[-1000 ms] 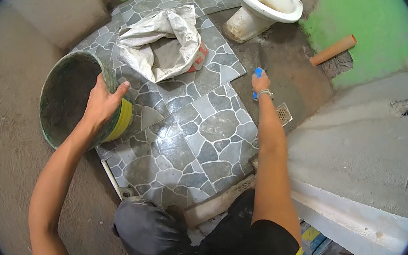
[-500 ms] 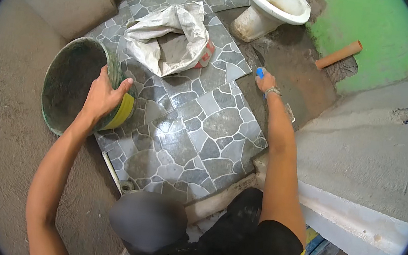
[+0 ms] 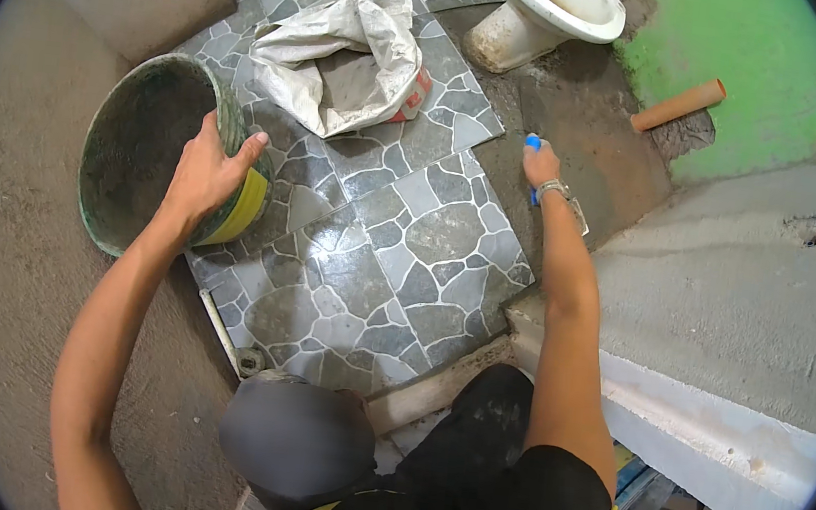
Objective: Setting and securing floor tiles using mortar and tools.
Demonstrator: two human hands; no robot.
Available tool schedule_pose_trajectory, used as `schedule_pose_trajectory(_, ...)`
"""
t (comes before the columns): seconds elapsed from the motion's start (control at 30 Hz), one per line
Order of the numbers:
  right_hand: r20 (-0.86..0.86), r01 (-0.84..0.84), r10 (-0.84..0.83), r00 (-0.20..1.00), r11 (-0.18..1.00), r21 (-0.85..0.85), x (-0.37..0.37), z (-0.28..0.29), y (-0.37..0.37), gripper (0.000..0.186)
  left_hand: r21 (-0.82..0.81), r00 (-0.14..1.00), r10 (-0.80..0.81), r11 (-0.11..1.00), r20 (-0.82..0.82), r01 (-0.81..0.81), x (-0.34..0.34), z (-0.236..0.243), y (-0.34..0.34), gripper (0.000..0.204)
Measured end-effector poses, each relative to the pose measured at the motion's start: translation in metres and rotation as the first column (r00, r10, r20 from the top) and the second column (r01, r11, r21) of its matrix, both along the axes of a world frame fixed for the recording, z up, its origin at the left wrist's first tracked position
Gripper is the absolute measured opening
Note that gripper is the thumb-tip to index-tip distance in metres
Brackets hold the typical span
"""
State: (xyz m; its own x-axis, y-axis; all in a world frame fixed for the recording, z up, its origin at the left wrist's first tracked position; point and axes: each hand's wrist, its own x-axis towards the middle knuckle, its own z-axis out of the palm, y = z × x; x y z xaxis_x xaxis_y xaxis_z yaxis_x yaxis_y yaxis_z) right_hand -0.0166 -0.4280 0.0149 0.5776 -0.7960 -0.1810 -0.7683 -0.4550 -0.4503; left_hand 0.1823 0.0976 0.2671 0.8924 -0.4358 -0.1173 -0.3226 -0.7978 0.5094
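My left hand (image 3: 206, 172) grips the near right rim of a dark green bucket (image 3: 247, 215) with a yellow band, thumb outside. The bucket tilts so its mouth faces me, and grey residue coats its inside. At the right, my right hand (image 3: 543, 168) is closed around the blue handle of a trowel (image 3: 533, 142). A pale edge of its blade shows beside my wrist; the rest is hidden. The trowel is over wet grey mortar (image 3: 609, 127), beside the edge of the stone-patterned tiles (image 3: 451, 235).
An open white sack (image 3: 295, 51) of grey powder stands on the tiles. Beyond the mortar is a white toilet bowl (image 3: 513, 37). An orange pipe (image 3: 682, 105) sticks out by the green wall. A low ledge (image 3: 711, 421) runs along the right; a pale rod (image 3: 218, 332) lies at lower left.
My right hand and the trowel have moved slightly right and toward me over the mortar. The bucket appears slightly farther away, with my left hand still on its rim.
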Motion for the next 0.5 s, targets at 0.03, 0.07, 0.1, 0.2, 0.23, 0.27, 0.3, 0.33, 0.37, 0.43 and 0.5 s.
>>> schedule_pose_trajectory(0.03,-0.011,-0.010,0.010,1.000,0.999,-0.039,-0.003,0.001,-0.002,0.051,0.004,1.000,0.002,1.000,0.003,-0.002,0.000,0.000,0.000,0.089)
schedule_pose_trajectory(0.07,-0.044,-0.029,0.027,0.999,0.998,-0.055,-0.005,0.004,-0.004,0.051,0.009,1.000,0.003,1.000,0.006,-0.003,0.000,0.001,0.000,0.089)
schedule_pose_trajectory(0.1,-0.090,-0.016,0.006,0.996,0.995,-0.101,-0.007,0.007,-0.004,0.051,-0.004,1.000,0.001,1.000,0.018,-0.001,-0.001,0.001,-0.001,0.090)
schedule_pose_trajectory(0.2,-0.111,-0.125,0.109,0.988,0.981,-0.148,-0.012,0.021,-0.002,0.047,-0.037,1.000,0.000,0.999,0.017,0.000,-0.003,0.002,-0.001,0.089)
schedule_pose_trajectory(0.23,-0.122,-0.126,0.106,0.987,0.978,-0.164,-0.010,0.026,-0.003,0.046,-0.041,1.000,0.001,0.999,-0.006,-0.002,-0.003,0.003,-0.001,0.089)
schedule_pose_trajectory(0.27,-0.161,-0.128,0.102,0.982,0.978,-0.162,-0.008,0.030,-0.004,0.046,-0.043,1.000,0.000,0.999,-0.026,-0.001,-0.004,0.004,-0.002,0.088)
schedule_pose_trajectory(0.3,-0.179,-0.134,0.104,0.978,0.977,-0.166,-0.004,0.034,-0.006,0.045,-0.040,1.000,-0.002,0.999,-0.022,0.001,-0.004,0.004,-0.002,0.088)
schedule_pose_trajectory(0.33,-0.206,-0.087,0.051,0.977,0.982,-0.167,0.002,0.036,-0.010,0.044,-0.041,1.000,-0.004,0.999,-0.009,0.003,-0.004,0.004,-0.003,0.087)
schedule_pose_trajectory(0.37,-0.214,-0.049,0.011,0.977,0.984,-0.174,0.008,0.038,-0.015,0.044,-0.041,1.000,-0.002,0.999,0.001,0.002,-0.004,0.005,-0.004,0.086)
schedule_pose_trajectory(0.43,-0.236,0.005,-0.047,0.971,0.984,-0.175,0.019,0.036,-0.024,0.042,-0.043,0.999,0.010,0.999,-0.033,-0.011,-0.004,0.005,-0.004,0.086)
schedule_pose_trajectory(0.5,-0.274,0.050,-0.100,0.956,0.982,-0.183,0.032,0.032,-0.034,0.041,-0.056,0.999,0.012,0.998,-0.050,-0.014,-0.003,0.005,-0.004,0.085)
